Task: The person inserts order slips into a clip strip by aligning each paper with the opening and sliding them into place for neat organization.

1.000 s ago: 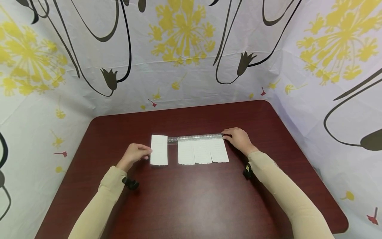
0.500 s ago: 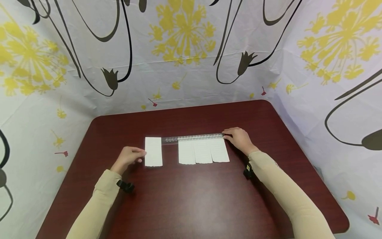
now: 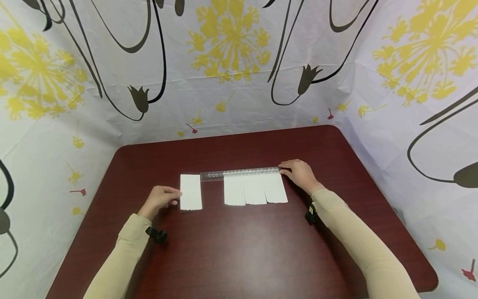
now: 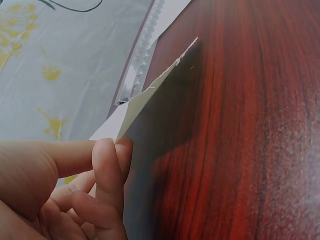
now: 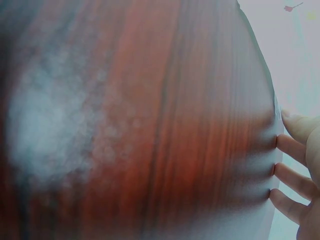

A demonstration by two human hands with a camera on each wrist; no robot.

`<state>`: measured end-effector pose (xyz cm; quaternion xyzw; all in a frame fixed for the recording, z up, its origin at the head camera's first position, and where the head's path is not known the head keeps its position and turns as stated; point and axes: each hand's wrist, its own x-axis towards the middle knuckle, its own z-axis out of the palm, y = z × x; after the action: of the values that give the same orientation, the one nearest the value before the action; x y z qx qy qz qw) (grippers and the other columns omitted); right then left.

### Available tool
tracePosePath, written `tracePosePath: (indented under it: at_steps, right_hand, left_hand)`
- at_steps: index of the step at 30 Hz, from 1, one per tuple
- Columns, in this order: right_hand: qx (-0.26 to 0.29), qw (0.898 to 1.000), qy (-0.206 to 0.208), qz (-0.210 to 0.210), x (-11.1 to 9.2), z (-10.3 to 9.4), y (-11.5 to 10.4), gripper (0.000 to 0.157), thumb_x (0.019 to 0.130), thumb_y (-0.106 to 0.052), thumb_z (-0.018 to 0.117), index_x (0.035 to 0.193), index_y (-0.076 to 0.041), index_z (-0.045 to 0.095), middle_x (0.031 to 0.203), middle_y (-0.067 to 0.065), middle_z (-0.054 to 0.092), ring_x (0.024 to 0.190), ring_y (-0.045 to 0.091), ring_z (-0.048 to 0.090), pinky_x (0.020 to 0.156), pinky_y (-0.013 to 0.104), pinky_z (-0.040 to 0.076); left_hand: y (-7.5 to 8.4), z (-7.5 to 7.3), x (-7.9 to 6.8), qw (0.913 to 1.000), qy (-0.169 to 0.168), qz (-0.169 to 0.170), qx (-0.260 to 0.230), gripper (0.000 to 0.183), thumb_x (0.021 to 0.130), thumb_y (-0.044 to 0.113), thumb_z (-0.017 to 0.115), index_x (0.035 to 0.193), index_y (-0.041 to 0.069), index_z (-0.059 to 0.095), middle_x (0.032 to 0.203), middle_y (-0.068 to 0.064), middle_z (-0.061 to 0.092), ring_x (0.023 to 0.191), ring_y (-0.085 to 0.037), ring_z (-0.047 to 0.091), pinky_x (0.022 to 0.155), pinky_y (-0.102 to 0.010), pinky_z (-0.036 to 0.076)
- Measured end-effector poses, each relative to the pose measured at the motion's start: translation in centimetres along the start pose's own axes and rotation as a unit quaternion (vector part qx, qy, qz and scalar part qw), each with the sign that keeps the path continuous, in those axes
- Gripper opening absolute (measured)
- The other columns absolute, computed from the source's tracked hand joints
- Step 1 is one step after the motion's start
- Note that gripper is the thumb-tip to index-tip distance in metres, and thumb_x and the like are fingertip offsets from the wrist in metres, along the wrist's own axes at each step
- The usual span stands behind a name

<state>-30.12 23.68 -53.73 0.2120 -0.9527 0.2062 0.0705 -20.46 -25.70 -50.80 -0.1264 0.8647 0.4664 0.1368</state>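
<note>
My left hand (image 3: pixel 159 200) pinches the left edge of a white paper slip (image 3: pixel 191 192) between thumb and fingers. In the left wrist view the slip (image 4: pixel 132 111) is tilted off the tabletop, its ragged edge casting a shadow. A clear plastic ruler (image 3: pixel 213 176) with a bumpy band lies to its right, the ruler's left end close to the slip. Three more torn slips (image 3: pixel 254 190) lie side by side along the ruler, their upper ends at it. At the ruler's right end, my right hand (image 3: pixel 300 174) grips it with thumb and fingers; the right wrist view shows fingertips (image 5: pixel 282 170) spread apart.
A dark red-brown table (image 3: pixel 239 245) with rounded corners bears everything. White cloth walls (image 3: pixel 239 104) with yellow and dark flower prints stand behind and at both sides. Each wrist wears a black camera, such as the left wrist camera (image 3: pixel 157 235).
My left hand has moved left and slightly nearer with its paper slip, uncovering the ruler's left end. My right hand, the ruler and the other slips stay in place.
</note>
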Motion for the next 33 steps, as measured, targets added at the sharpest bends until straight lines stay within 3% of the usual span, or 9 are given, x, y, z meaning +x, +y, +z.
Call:
tracePosePath:
  at_steps: [13,33]
  right_hand:
    - [0.000,1.000,0.002,-0.004,0.0,0.1,0.0,0.035,0.093,-0.027,0.069,0.124,-0.011,0.071,0.127,0.013,0.070,0.118,0.033,0.064,0.099,0.052,0.052]
    - [0.000,1.000,0.008,-0.006,-0.2,0.0,-0.1,0.035,0.092,-0.027,0.069,0.123,-0.011,0.071,0.126,0.013,0.070,0.118,0.034,0.064,0.098,0.052,0.052]
  left_hand:
    - [-0.2,0.6,0.5,0.9999,-0.011,-0.008,-0.009,0.036,0.090,0.025,0.073,0.113,-0.001,0.071,0.079,0.007,0.074,0.063,-0.003,0.065,0.060,-0.024,0.048]
    - [0.5,1.8,1.3,0.9998,-0.010,0.015,0.003,0.033,0.090,0.023,0.072,0.112,-0.002,0.072,0.081,0.002,0.075,0.062,-0.003,0.066,0.058,-0.025,0.047]
